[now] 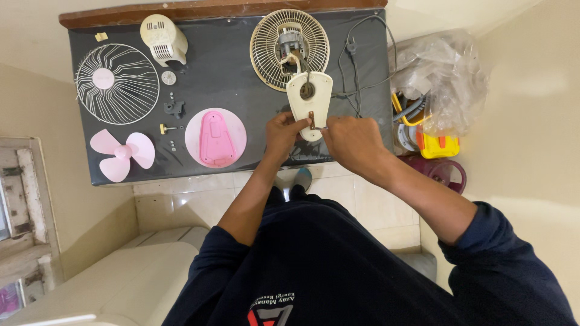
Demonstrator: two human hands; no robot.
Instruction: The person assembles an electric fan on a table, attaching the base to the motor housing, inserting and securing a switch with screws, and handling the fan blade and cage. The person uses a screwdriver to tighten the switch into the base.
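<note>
head view, both hands [320,136] pinching cream housing [309,99], perhaps

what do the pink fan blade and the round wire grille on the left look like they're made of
Pink fan blade: likely moulded plastic, smooth and evenly coloured with soft rounded lobes. Wire grille: probably metal wire with a white coating, judging by its thin, stiff radial spokes; the coating type is unclear.

Pink fan blade [122,153], white wire grille [116,84], pink base plate [215,138], plastic bag [441,81].

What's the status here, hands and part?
Left hand and right hand both pinching a small brown piece on the cream fan body. Grey cord lying just beside.
</note>
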